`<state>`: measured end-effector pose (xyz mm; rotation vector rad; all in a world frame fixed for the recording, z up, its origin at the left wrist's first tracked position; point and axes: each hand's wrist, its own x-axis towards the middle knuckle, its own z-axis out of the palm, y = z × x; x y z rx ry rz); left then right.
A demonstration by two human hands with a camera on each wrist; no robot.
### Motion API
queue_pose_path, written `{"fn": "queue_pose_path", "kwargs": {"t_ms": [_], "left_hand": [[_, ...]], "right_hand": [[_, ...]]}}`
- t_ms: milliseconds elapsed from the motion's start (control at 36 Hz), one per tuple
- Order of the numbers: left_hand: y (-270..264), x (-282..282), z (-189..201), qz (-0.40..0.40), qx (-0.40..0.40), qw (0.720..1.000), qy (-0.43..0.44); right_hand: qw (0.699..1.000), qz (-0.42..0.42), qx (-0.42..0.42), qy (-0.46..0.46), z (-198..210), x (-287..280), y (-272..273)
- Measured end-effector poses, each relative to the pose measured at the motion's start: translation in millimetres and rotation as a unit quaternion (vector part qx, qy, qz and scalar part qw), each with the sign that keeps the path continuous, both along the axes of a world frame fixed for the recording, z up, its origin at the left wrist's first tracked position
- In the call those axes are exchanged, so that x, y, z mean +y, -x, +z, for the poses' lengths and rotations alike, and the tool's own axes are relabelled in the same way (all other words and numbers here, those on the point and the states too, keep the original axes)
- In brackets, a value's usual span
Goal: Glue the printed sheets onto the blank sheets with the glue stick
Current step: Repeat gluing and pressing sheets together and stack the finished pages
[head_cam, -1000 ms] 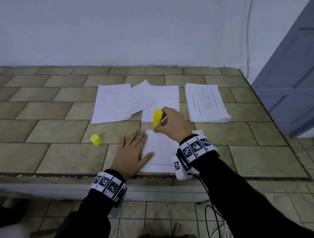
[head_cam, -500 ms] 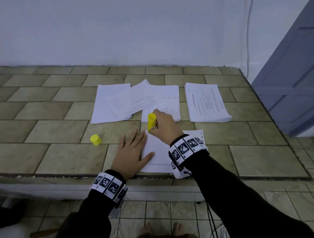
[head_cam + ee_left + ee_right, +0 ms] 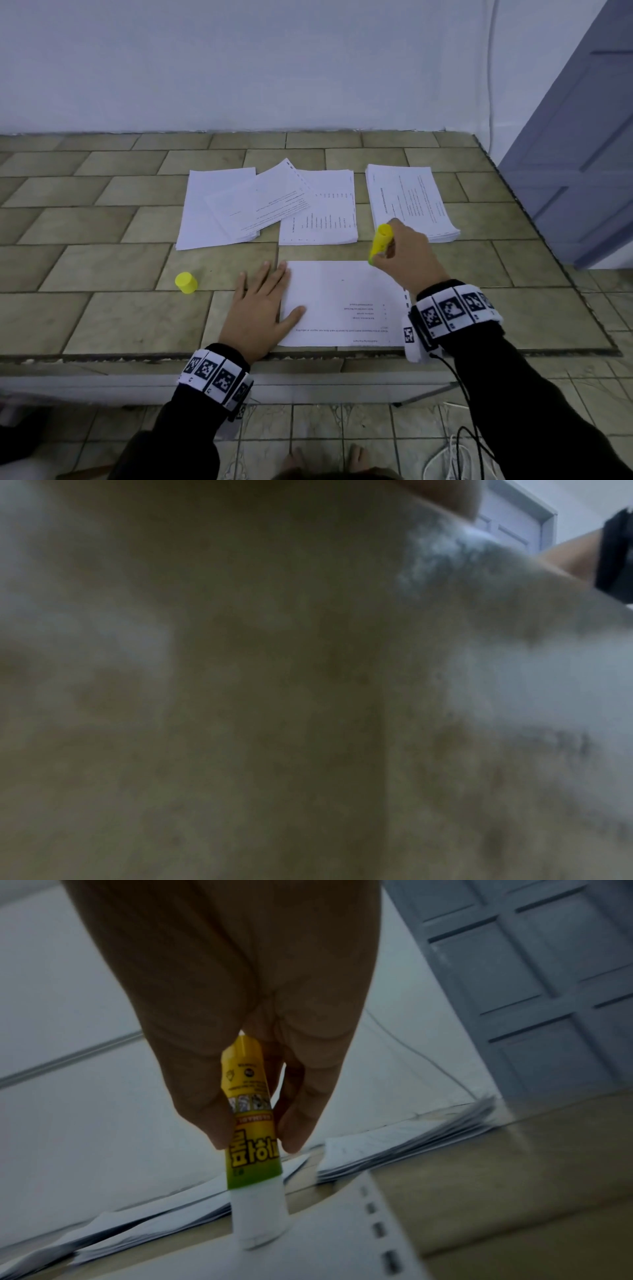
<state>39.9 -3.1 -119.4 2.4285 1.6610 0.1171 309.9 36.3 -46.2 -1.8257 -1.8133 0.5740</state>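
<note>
A printed sheet [image 3: 342,301] lies near the tiled table's front edge, its text upside down to me. My left hand [image 3: 262,308] lies flat with straight fingers on the sheet's left edge and the tile beside it. My right hand [image 3: 407,255] pinches the yellow glue stick [image 3: 380,240] and holds it upright at the sheet's far right corner. In the right wrist view the glue stick [image 3: 251,1139] has its white tip pressed on the sheet [image 3: 308,1253]. The yellow cap [image 3: 186,282] stands on the tile left of my left hand.
Overlapping sheets [image 3: 219,205] lie at the back, with more printed pages [image 3: 318,212] beside them and a thick printed stack [image 3: 409,200] on the right. The table's front edge [image 3: 308,356] runs just below my wrists. A blue door [image 3: 582,137] stands right. The left wrist view is blurred.
My right hand has carried the glue stick from the sheet's far left corner across to its far right corner. My left hand has stayed flat on the sheet's left edge.
</note>
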Motion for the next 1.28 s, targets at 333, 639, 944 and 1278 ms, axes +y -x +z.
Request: {"fn": "queue_pose_path", "kwargs": {"t_ms": [333, 639, 944, 1278], "left_hand": [[0, 0, 0, -0.001, 0.005, 1.0, 0.002], [-1, 0, -1, 0.003, 0.002, 1.0, -0.009], [1, 0, -4, -0.015, -0.064, 0.997, -0.047], [1, 0, -3, 0.012, -0.015, 1.0, -0.021]], "right_hand": [[0.994, -0.071, 0.032, -0.082, 6, -12, -29], [0.98, 0.179, 0.09, -0.002, 4, -21, 71], [0.973, 0.228, 0.025, 0.015, -4, -20, 109], [0.987, 0.154, 0.05, 0.021, -1, -29, 47]]}}
